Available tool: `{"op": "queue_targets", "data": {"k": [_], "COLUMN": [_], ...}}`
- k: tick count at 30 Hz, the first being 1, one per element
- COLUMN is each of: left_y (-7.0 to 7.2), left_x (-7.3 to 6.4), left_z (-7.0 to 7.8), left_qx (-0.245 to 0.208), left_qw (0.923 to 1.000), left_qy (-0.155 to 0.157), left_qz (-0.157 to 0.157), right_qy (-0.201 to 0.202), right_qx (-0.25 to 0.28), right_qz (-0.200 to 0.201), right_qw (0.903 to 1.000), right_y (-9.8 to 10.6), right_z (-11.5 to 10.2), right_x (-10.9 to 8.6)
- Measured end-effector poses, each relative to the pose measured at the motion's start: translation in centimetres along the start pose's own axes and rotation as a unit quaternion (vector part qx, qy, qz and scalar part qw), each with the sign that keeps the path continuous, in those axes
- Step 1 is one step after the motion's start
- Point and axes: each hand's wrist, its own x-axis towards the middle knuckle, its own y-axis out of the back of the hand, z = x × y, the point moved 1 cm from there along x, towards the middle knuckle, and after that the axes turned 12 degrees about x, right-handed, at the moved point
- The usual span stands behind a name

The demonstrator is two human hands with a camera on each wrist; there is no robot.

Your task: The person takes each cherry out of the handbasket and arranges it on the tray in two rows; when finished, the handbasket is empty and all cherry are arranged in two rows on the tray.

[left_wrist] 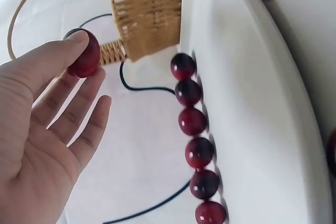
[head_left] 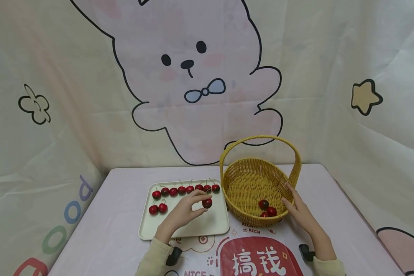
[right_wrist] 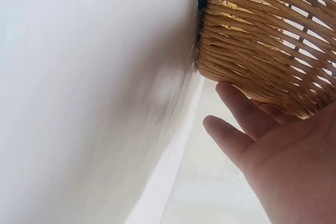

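Note:
Between thumb and fingertips my left hand (head_left: 185,210) pinches a dark red cherry (head_left: 207,203), held over the right part of the white tray (head_left: 189,229). On that tray several stemmed cherries (head_left: 173,191) form a row along the far edge, and a pair of cherries (head_left: 158,209) sits at its left. My right hand (head_left: 301,212) holds the right rim of the yellow woven basket (head_left: 252,174), just below the handle's foot. Its fingers (right_wrist: 239,106) lie along the outer wall in the right wrist view. Three cherries (head_left: 268,209) rest low in the basket.
The basket stands close beside the tray's right edge, its tall arched handle (head_left: 262,137) rising above. A pale cloth with printed red lettering (head_left: 258,260) covers the table. Behind the table hangs a curtain with a printed cartoon animal (head_left: 193,126).

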Motion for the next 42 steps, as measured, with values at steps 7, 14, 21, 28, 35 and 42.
{"op": "queue_targets", "data": {"k": [7,14,21,28,35,42], "left_y": [0.7,1.4,2.2,2.5,2.5,2.2], "left_x": [-1.4,-2.6,-3.4,-4.3,-4.8,-5.0], "left_z": [-2.0,-3.7,-5.4,-7.1,-8.4,-9.0], "left_qx": [0.021,0.026,0.061,0.076,0.071,0.071], "left_qw": [0.9993,0.9979,0.9941,0.9863,0.9866,0.9853], "left_qy": [0.029,0.053,0.083,0.142,0.143,0.155], "left_qz": [0.005,0.026,0.035,0.035,0.035,0.012], "right_qy": [-0.001,-0.002,-0.003,-0.008,-0.016,-0.011], "right_qx": [-0.003,-0.008,-0.005,-0.007,-0.014,-0.015], "right_qz": [-0.001,0.000,-0.001,-0.005,-0.002,-0.001], "right_qw": [1.0000,1.0000,1.0000,0.9999,0.9998,0.9998], "right_y": [-0.1,-0.1,-0.1,-0.1,-0.1,-0.1], "right_z": [-0.3,-0.3,-0.4,-0.3,-0.4,-0.3], "right_x": [0.1,0.1,0.1,0.0,-0.1,0.0]}}
